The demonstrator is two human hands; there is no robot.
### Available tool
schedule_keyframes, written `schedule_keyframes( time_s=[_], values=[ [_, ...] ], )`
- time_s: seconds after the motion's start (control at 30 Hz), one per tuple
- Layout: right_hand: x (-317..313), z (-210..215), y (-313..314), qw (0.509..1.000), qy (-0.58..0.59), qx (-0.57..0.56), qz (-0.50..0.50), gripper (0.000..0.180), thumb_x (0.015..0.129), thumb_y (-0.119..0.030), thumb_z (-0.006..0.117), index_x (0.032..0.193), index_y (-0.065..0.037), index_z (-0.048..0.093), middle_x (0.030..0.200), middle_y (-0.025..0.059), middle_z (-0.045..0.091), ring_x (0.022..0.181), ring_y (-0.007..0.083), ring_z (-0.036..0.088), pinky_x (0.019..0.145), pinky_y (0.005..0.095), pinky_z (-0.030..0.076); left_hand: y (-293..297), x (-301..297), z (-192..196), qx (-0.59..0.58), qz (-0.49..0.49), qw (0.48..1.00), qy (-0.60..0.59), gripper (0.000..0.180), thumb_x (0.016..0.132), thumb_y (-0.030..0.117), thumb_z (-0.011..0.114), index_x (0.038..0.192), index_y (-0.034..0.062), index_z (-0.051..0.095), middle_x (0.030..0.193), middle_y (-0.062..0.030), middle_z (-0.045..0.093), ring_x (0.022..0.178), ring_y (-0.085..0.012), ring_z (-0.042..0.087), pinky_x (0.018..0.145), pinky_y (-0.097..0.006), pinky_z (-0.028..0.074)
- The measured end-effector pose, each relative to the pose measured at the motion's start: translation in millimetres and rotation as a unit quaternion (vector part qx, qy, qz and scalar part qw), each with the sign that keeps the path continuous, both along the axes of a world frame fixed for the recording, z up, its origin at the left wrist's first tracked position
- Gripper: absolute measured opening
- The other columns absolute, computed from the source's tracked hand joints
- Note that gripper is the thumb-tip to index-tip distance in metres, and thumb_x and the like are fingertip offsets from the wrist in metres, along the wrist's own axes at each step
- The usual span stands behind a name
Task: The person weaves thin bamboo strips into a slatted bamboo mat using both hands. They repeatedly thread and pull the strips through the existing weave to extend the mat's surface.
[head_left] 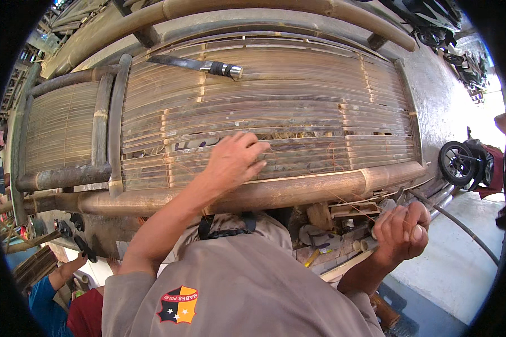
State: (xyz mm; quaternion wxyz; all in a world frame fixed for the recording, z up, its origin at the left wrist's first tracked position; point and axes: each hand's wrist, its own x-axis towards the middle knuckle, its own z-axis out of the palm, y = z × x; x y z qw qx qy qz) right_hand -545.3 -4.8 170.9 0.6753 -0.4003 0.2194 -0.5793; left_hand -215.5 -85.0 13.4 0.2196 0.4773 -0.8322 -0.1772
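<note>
A long bamboo frame with thin slats (pixel 298 73) stretches across in front of me, and a thick round bamboo pole (pixel 298 191) forms its near edge. Over the slats close to that pole is my left hand (pixel 239 157), fingers spread and slightly bent, at or just above the surface. My right hand (pixel 399 230) is raised beyond the near pole at the right, closed into a fist. A thin brownish strand (pixel 351 202) runs from the slats to this fist. Loose strands (pixel 334 157) curl over the slats. Toward the far left lies a large knife (pixel 202 65) with a black-banded handle.
A smaller slatted bamboo panel (pixel 62 129) adjoins at the left. Under the near pole are wood scraps (pixel 320 216) and a yellow-handled tool (pixel 312 257). A wheel (pixel 457 163) stands at the right. Another person's blue sleeve (pixel 42 297) shows at lower left.
</note>
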Motion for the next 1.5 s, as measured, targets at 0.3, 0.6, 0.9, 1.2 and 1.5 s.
schedule_keyframes(
  time_s=[0.3,0.6,0.9,1.2,1.5],
  values=[
    [-53.6,6.1,-76.8,0.828,0.347,-0.035,-0.438,0.024,0.105,-0.030,0.059,0.104,-0.006,0.066,0.099,0.0110,0.068,0.087,0.0208,0.064,0.078,0.0354,0.051,-39.9,-19.8,-14.1,0.051,0.042,0.998,0.022,0.043,0.105,0.042,0.054,0.086,0.0069,0.069,0.085,-0.0124,0.064,0.083,-0.0335,0.066,0.071,-0.049,0.053],
    [133.0,-131.3,-88.8,0.793,0.608,-0.033,0.038,0.037,0.104,-0.038,0.064,0.116,-0.004,0.069,0.083,0.0137,0.068,0.076,0.0198,0.064,0.072,0.0402,0.051,-82.1,8.7,86.2,0.133,0.063,0.978,0.151,0.053,0.108,0.047,0.053,0.087,0.0006,0.068,0.071,-0.0072,0.064,0.066,-0.0165,0.059,0.062,-0.033,0.049],
    [149.9,-69.0,-209.0,0.896,0.444,0.015,-0.029,0.044,0.109,-0.040,0.055,0.087,-0.004,0.069,0.063,-0.0043,0.051,0.051,0.0060,0.044,0.046,0.0269,0.035,-52.9,34.3,71.7,0.024,0.211,0.965,0.156,0.055,0.102,0.053,0.059,0.083,0.0029,0.071,0.070,-0.0171,0.064,0.063,-0.0309,0.063,0.059,-0.044,0.049],
    [249.2,3.8,-262.8,0.882,0.358,-0.293,0.085,0.034,0.106,-0.032,0.056,0.095,-0.002,0.068,0.065,0.0019,0.059,0.057,0.0144,0.058,0.049,0.0348,0.046,-28.8,-3.8,-26.6,0.094,0.178,0.979,-0.031,0.046,0.102,0.051,0.059,0.105,0.0076,0.073,0.080,-0.0114,0.073,0.080,-0.0342,0.072,0.071,-0.046,0.055],
    [163.6,-90.7,-179.4,0.635,0.725,-0.166,0.208,0.033,0.100,-0.030,0.057,0.098,0.001,0.067,0.077,0.0234,0.068,0.071,0.0390,0.068,0.068,0.0535,0.050,-31.7,40.3,-28.5,0.363,0.138,0.858,0.337,0.057,0.109,0.047,0.048,0.091,-0.0007,0.074,0.095,-0.0139,0.077,0.093,-0.0227,0.070,0.086,-0.040,0.053]
  ],
)
